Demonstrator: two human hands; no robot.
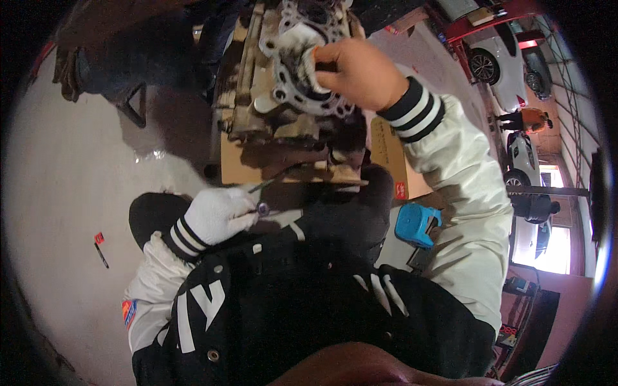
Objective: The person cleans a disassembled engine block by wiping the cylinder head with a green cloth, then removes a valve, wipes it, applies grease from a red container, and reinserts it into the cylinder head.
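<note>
An engine block [277, 132] stands in front of me, its flat top face full of holes around round cylinder bores. My right hand [367, 74] is closed on a smudged white cloth [297, 55] and presses it against the top face beside a bore. Part of that bore is hidden behind the cloth and fingers. Lower and to the left, my left hand [219, 215] wears a white knit glove. Its fingers are closed around a thin dark tool with a round metal end [262, 209]; the exact kind does not show.
Cardboard [241, 166] lies under the block. A blue plastic object [415, 225] sits right of my legs. On the floor at left lies a black marker [102, 256]. Dark clothing-like shapes [141, 71] fill the upper left. White cars [499, 64] and a person in orange [534, 120] are far right.
</note>
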